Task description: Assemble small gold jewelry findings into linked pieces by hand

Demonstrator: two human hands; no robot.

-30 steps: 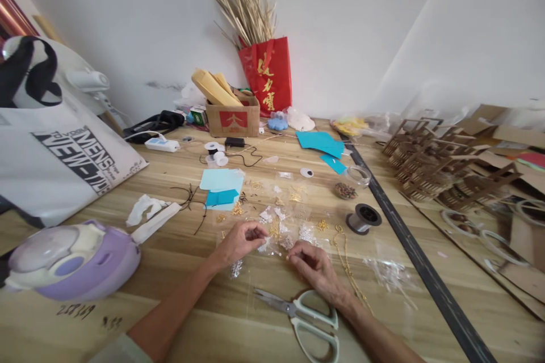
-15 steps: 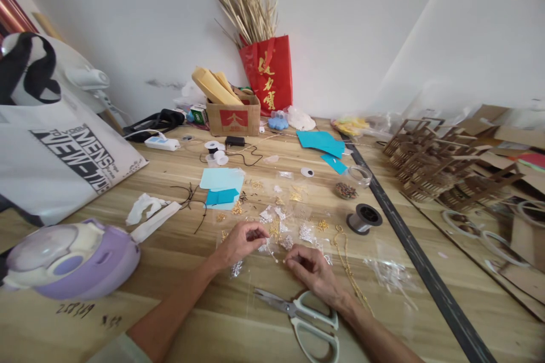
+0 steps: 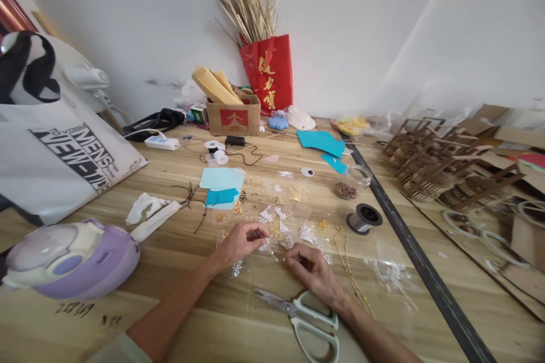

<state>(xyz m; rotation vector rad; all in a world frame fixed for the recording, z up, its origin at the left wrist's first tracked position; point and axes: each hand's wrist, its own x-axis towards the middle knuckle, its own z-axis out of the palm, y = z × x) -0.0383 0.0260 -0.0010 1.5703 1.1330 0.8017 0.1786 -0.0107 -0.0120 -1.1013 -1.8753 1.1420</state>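
Observation:
My left hand is closed in a pinch on a short strand of small clear beads, which hangs down toward the right. Facing it, my right hand is also pinched, its fingertips close to the strand's lower end. Whatever those fingertips hold is too small to name. Under my right wrist lies a pair of scissors with pale green handles, blades pointing left. Just beyond both hands are little heaps of silvery beads and gold findings. A gold chain stretches out beside my right hand.
A spool of fine wire and a dish of brown beads stand to the right. Blue card pieces lie at the back left. A purple and white appliance sits far left, and small wooden baskets far right.
Both hands stay almost in place. The beaded strand between them hangs slightly differently and shows less clearly now.

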